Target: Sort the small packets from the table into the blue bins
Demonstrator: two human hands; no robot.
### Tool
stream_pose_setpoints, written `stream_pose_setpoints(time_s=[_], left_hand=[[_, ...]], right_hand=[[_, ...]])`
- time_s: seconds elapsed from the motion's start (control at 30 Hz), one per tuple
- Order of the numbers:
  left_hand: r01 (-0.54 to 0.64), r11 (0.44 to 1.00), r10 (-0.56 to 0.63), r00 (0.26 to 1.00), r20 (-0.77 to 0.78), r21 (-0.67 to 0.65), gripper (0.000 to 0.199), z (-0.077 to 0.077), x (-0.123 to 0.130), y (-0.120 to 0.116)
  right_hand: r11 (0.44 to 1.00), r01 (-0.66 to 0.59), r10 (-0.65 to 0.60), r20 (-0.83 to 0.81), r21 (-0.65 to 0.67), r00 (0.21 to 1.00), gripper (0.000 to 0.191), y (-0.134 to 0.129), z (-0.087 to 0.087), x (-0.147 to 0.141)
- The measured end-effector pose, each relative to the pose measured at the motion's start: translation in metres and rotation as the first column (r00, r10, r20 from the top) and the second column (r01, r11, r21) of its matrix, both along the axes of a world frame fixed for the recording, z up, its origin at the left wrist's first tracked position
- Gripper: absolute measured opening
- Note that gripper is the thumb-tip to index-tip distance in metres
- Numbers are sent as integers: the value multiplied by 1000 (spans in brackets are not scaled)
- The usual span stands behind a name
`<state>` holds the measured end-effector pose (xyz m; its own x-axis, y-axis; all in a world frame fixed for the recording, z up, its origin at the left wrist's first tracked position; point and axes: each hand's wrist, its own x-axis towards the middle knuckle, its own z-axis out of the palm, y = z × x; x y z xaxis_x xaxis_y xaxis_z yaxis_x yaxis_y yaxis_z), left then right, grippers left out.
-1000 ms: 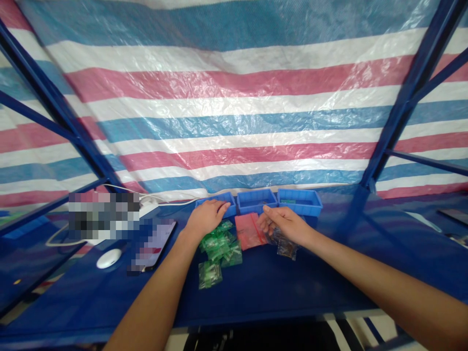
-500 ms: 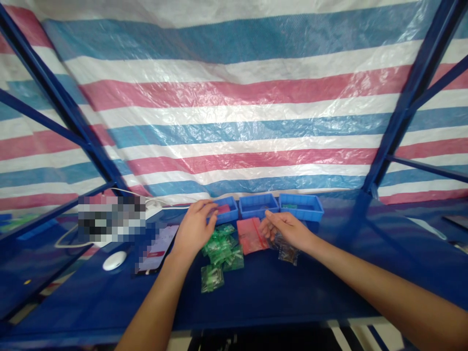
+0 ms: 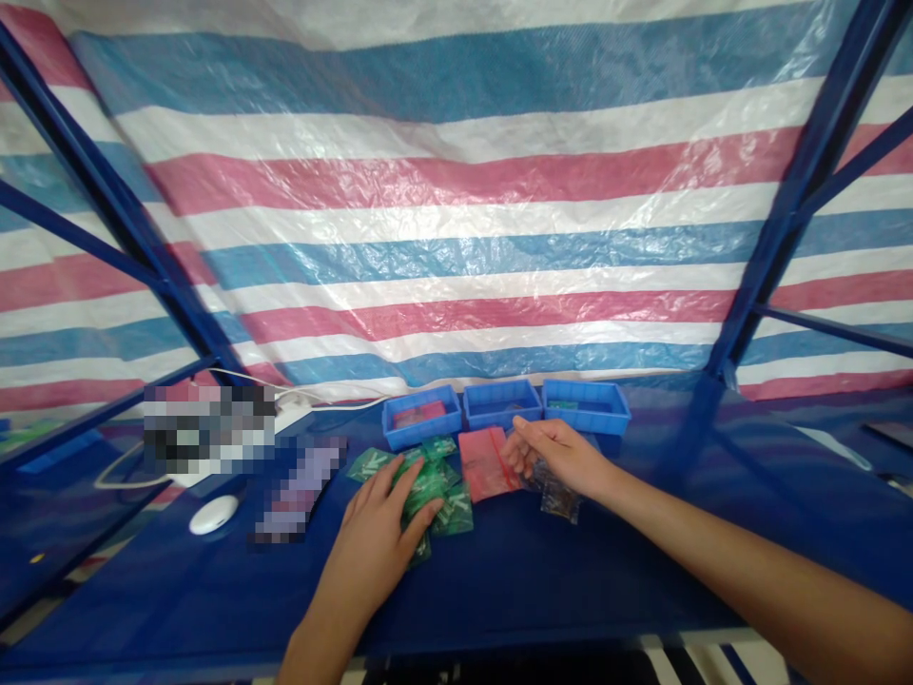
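Observation:
My left hand (image 3: 381, 518) lies over the heap of small green plastic bags (image 3: 435, 480), its fingers spread and resting on them. Whitish small parts show through the green film. To the right of the heap is a red plastic bag (image 3: 489, 463), flat on the table. My right hand (image 3: 548, 451) hovers at the red bag's right edge with curled fingers and the thumb laid across them. What these fingers hold, if anything, is hidden. Below that hand are clear bags with dark contents (image 3: 560, 499), partly covered by it.
Along the back stand a left blue bin (image 3: 422, 433) with something red inside, a middle blue bin (image 3: 503, 417) and a right blue bin (image 3: 606, 423) with a green bag. A blurred phone (image 3: 303, 490), a white oval object (image 3: 213, 515) and a white cable (image 3: 114, 487) lie left on the blue table (image 3: 542, 590).
My left hand has come back from the left bin toward me and down onto the green bags. The bin's red contents are now uncovered. My right hand has hardly moved.

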<state>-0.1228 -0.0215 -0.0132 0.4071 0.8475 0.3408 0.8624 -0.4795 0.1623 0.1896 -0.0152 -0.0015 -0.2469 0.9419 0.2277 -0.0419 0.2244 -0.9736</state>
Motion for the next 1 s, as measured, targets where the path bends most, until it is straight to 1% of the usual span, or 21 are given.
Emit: stream_pose_setpoints(time_s=[0.27,0.43,0.53,0.6,0.67,0.8,0.87,0.93,0.97,1.0], left_hand=[[27,996,-35,994,104,83,39,8,0,-2],[41,992,-64,977,202,116,36,11,1,-5],[44,992,-71,969,235,120,35,18,2,-5],[64,991,-92,962,259,117,34,26,2,-3],[97,989,-128,944,302,115,33,37,4,-1],[148,981,-186,889,418,123,29,65,15,5],[205,973,-229,849,476,104,28,79,28,8],[273,959,-272,812,515,77,27,90,47,11],[308,950,-292,803,520,58,27,94,57,13],[339,940,-305,802,513,31,27,96,69,15]], right_hand=[[1000,-2,2,-9,-12,1000,61,4,-3,2],[1000,5,-5,-11,-8,1000,60,3,-2,3],[1000,2,-1,-16,4,1000,59,2,-1,3],[1000,-5,5,-15,13,1000,58,3,-1,2],[1000,-11,11,-16,13,1000,58,3,-2,2],[1000,-21,22,-24,18,999,55,4,-2,1],[999,-8,9,-17,47,1000,50,2,-1,0],[996,38,-37,-19,82,999,41,-1,2,-1],[993,63,-61,-27,98,998,41,-2,3,-2],[990,81,-77,-39,114,996,45,-3,5,-2]])
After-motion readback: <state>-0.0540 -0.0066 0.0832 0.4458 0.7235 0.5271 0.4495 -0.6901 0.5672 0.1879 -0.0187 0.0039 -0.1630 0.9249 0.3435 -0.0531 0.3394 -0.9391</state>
